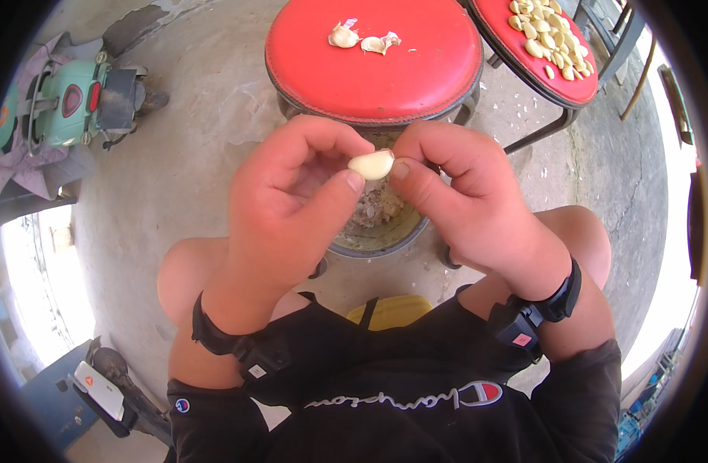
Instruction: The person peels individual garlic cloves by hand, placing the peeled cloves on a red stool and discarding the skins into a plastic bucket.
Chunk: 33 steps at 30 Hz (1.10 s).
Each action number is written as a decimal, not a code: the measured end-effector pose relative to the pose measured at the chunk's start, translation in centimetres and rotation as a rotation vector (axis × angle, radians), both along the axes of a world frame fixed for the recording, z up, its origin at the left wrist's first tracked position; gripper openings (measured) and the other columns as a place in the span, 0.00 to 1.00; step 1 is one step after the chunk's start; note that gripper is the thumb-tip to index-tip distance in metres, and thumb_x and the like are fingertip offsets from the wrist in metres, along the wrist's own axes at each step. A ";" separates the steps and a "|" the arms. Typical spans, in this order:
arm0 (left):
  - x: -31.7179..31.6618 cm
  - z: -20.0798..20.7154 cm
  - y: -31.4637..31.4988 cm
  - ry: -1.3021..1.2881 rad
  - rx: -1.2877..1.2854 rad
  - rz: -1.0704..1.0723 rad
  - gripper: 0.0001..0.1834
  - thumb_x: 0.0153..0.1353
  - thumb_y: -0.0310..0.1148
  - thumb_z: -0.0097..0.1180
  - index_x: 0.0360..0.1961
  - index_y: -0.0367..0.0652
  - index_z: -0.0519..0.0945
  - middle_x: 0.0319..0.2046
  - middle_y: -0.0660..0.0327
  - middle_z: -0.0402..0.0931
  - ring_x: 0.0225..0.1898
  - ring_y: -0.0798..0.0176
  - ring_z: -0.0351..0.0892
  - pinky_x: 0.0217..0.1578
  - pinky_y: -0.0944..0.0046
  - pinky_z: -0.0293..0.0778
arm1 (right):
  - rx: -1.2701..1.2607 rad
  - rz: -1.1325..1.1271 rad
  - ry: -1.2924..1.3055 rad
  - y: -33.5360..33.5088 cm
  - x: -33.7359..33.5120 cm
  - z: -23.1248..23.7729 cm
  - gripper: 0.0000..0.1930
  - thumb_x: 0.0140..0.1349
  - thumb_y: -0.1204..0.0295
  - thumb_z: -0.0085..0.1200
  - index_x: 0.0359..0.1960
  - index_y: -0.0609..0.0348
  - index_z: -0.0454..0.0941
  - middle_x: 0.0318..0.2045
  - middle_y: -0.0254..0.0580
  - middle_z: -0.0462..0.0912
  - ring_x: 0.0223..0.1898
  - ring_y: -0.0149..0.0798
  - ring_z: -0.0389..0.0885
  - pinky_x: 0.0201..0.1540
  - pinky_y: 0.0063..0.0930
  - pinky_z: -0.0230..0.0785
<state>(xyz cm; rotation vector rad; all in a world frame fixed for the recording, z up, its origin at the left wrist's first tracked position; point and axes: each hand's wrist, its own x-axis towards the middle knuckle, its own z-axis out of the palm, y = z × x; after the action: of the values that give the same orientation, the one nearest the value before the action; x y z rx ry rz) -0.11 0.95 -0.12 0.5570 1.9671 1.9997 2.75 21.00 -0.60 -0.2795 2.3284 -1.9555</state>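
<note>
A pale, mostly bare garlic clove (pixel 371 164) is held between my two hands, above a basin. The thumb and fingers of my left hand (pixel 280 204) pinch its left end. With thumb and forefinger, my right hand (pixel 477 193) grips the right end, where a brownish bit of skin shows. Below lies the basin (pixel 381 251), holding a heap of garlic skins (pixel 375 207) partly hidden by my hands. On the red round stool (pixel 369 89) just ahead are a piece of unpeeled garlic (pixel 341 35) and another papery piece (pixel 380 44).
A second red stool (pixel 516 54) at the far right bears a pile of peeled garlic cloves (pixel 550 37). Scraps of skin dot the concrete floor (pixel 168 177). A mint-green scooter (pixel 68 100) stands far left, and something yellow (pixel 392 312) is below me between my knees.
</note>
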 end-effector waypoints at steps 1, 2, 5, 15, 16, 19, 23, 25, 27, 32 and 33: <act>0.0 -0.1 0.0 -0.013 0.021 -0.006 0.12 0.62 0.21 0.53 0.48 0.33 0.76 0.43 0.57 0.80 0.43 0.67 0.80 0.48 0.67 0.75 | -0.022 -0.006 -0.037 0.1 0.0 0.0 0.04 0.64 0.78 0.52 0.31 0.64 0.76 0.22 0.41 0.75 0.24 0.34 0.73 0.28 0.29 0.66; 0.0 -0.2 -0.1 -0.027 0.041 -0.012 0.12 0.62 0.21 0.53 0.48 0.33 0.76 0.43 0.57 0.80 0.43 0.67 0.80 0.48 0.67 0.75 | -0.045 -0.013 -0.074 0.1 0.0 -0.1 0.03 0.63 0.78 0.51 0.32 0.64 0.76 0.22 0.40 0.75 0.24 0.32 0.73 0.28 0.28 0.66; -0.1 -0.4 0.0 -0.034 0.173 -0.004 0.12 0.62 0.15 0.50 0.46 0.33 0.75 0.42 0.60 0.79 0.45 0.67 0.79 0.49 0.66 0.75 | -0.021 -0.022 0.036 0.6 -0.5 -0.6 0.02 0.63 0.79 0.51 0.34 0.63 0.76 0.22 0.37 0.74 0.24 0.30 0.72 0.28 0.27 0.65; 0.1 -0.3 0.0 0.216 -0.171 -0.002 0.11 0.62 0.16 0.52 0.44 0.35 0.77 0.41 0.61 0.79 0.42 0.68 0.79 0.47 0.66 0.75 | 0.392 0.065 0.526 1.2 -1.3 0.2 0.07 0.58 0.73 0.62 0.35 0.60 0.77 0.29 0.40 0.74 0.32 0.42 0.74 0.35 0.32 0.67; 0.3 -0.2 0.3 0.117 -0.110 0.005 0.10 0.62 0.16 0.53 0.45 0.35 0.77 0.41 0.61 0.79 0.42 0.68 0.79 0.47 0.66 0.75 | 0.396 0.073 0.536 1.3 -1.4 0.1 0.07 0.57 0.73 0.62 0.34 0.60 0.78 0.28 0.41 0.74 0.32 0.45 0.74 0.34 0.34 0.68; 0.4 -0.5 0.8 -0.134 0.117 -0.038 0.10 0.63 0.19 0.57 0.46 0.35 0.77 0.42 0.62 0.79 0.42 0.69 0.78 0.46 0.67 0.75 | 0.374 0.045 0.559 1.1 -1.4 0.0 0.06 0.57 0.73 0.62 0.32 0.59 0.77 0.25 0.42 0.74 0.30 0.49 0.75 0.32 0.38 0.69; 0.2 -0.9 0.6 -0.206 0.171 -0.115 0.11 0.64 0.23 0.61 0.47 0.35 0.77 0.41 0.61 0.79 0.42 0.70 0.78 0.44 0.69 0.75 | 0.217 -0.013 0.412 0.6 -0.6 -0.5 0.05 0.59 0.74 0.61 0.31 0.59 0.77 0.24 0.44 0.75 0.29 0.51 0.76 0.31 0.39 0.69; -0.1 -1.1 0.4 -0.271 0.204 -0.129 0.11 0.64 0.25 0.63 0.46 0.35 0.78 0.39 0.61 0.80 0.40 0.71 0.79 0.42 0.70 0.76 | 0.113 -0.007 0.217 0.3 -0.1 0.1 0.04 0.61 0.75 0.60 0.31 0.60 0.77 0.23 0.45 0.75 0.28 0.51 0.76 0.30 0.39 0.69; -0.3 -0.9 0.1 -0.348 0.243 -0.144 0.12 0.64 0.27 0.63 0.46 0.35 0.78 0.36 0.61 0.80 0.37 0.71 0.79 0.41 0.70 0.76 | 0.071 0.010 0.143 0.2 0.0 0.3 0.04 0.62 0.75 0.59 0.31 0.60 0.76 0.23 0.46 0.75 0.28 0.52 0.76 0.31 0.39 0.69; -0.5 -0.9 -0.1 -0.578 0.344 -0.155 0.12 0.68 0.35 0.61 0.43 0.36 0.79 0.32 0.61 0.80 0.32 0.69 0.78 0.37 0.70 0.75 | 0.146 0.051 0.354 0.2 -0.3 0.0 0.04 0.61 0.77 0.58 0.31 0.61 0.75 0.25 0.46 0.75 0.31 0.52 0.76 0.33 0.40 0.70; -0.5 -1.1 -0.1 -0.590 0.338 -0.150 0.14 0.69 0.38 0.58 0.44 0.36 0.78 0.31 0.61 0.78 0.30 0.70 0.76 0.35 0.69 0.74 | 0.154 0.055 0.400 0.1 -0.4 -0.2 0.04 0.61 0.77 0.58 0.31 0.61 0.74 0.25 0.45 0.75 0.30 0.51 0.76 0.33 0.39 0.69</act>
<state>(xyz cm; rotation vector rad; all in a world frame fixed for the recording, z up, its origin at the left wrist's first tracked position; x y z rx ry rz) -0.57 0.86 -1.19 0.1417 1.2207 2.0982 2.33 21.12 -0.78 -0.7759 2.6545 -1.8170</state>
